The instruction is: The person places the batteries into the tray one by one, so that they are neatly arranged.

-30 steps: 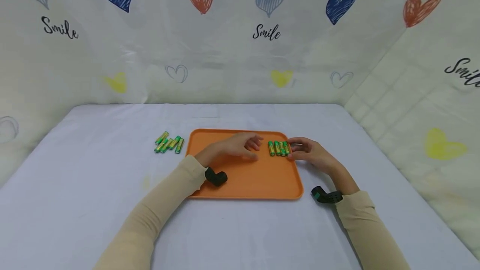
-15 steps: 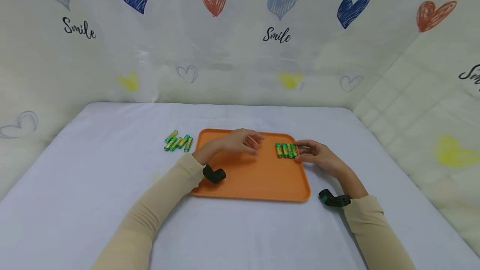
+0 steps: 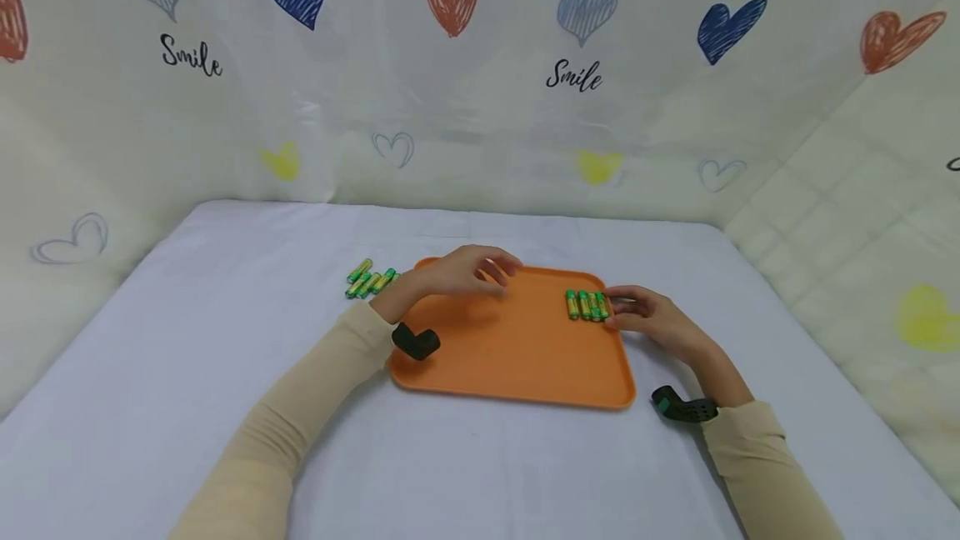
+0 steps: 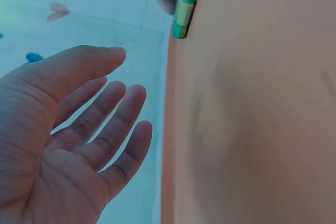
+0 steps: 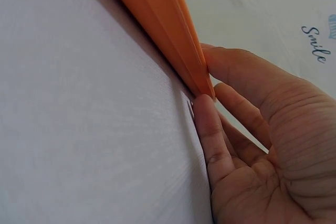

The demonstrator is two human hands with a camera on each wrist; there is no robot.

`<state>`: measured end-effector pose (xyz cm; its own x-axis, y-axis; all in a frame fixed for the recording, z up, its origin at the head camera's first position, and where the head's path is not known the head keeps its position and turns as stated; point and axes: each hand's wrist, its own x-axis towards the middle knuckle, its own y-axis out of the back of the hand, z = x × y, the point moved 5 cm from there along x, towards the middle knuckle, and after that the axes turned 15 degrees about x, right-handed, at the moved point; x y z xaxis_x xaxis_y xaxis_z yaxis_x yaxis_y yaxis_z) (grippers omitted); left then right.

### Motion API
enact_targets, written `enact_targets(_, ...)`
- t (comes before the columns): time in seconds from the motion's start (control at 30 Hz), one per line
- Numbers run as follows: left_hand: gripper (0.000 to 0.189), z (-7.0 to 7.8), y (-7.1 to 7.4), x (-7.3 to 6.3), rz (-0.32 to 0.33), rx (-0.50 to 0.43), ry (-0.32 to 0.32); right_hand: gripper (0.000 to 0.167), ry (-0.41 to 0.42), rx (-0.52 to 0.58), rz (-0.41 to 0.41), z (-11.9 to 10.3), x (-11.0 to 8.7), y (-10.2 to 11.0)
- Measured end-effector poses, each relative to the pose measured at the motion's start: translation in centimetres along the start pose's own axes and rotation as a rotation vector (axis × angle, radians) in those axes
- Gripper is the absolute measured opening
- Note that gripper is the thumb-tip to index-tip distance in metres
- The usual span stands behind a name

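Observation:
A short row of green-and-yellow batteries [image 3: 583, 305] lies by the right rim of the orange tray [image 3: 510, 365]. At that rim is my right hand [image 3: 660, 322], its thumb and a finger at the two ends of the rightmost battery [image 3: 603, 305], which it seems to pinch. In the right wrist view, the thumb and some fingers pass behind the rim, so their tips are hidden. My left hand [image 3: 465, 271] is over the tray's far left part, holding nothing. The left wrist view shows its fingers [image 4: 126, 111] loosely bent and apart.
Left of the tray, several more batteries [image 3: 367, 280] lie loosely together on the white cloth [image 3: 247, 290], partly behind the left wrist. Black wrist cameras [image 3: 416, 342] sit on both wrists. A heart-printed sheet [image 3: 480, 107] hangs behind the table.
The left hand has drawn back leftward over the tray, towards the loose batteries. The right hand keeps its place at the right rim. The head view has turned a little left.

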<state>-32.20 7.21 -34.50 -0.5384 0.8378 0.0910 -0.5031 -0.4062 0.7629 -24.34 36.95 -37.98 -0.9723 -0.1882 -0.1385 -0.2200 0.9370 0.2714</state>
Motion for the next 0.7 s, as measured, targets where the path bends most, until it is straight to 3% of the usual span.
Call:
enact_targets(0.33,0.042,-1.7,2.4,-2.3,0.084,0.033,0.028,0.065,-0.005,-0.018,0.0,0.4,0.4,0.1)
enact_targets(0.7,0.04,-4.4,4.9,-5.8,0.147,0.037,0.101,0.064,-0.006,-0.018,0.0,0.4,0.3,0.2)
